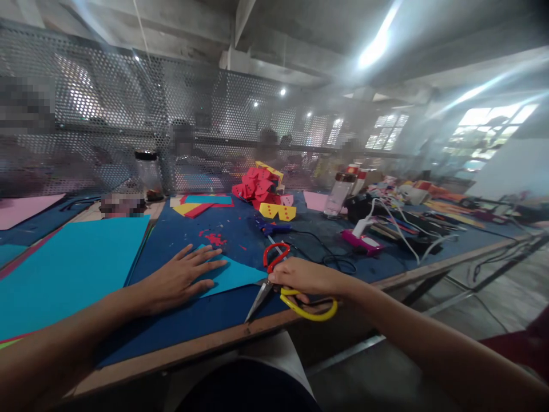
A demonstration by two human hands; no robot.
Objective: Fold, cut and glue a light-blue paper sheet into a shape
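Observation:
My left hand (186, 280) lies flat with its fingers spread, holding down a folded blue paper piece (234, 273) on the table. The paper narrows to a point on the right. At that point my right hand (300, 276) is closed around a pair of scissors (261, 298), near where the blades join. One handle loop is red and the other yellow. One blade points down toward the table's front edge; the other blade is mostly hidden. Whether my right thumb also pinches the paper tip, I cannot tell. A blue glue gun (274, 227) lies just beyond the scissors.
Large blue sheets (77, 269) are stacked at left. Red scraps (214, 238) lie beyond my left hand. Behind are a heap of red paper pieces (257, 186), yellow dotted pieces (278, 212) and a glass bottle (338, 195). Cables and a pink power strip (364, 243) sit at right.

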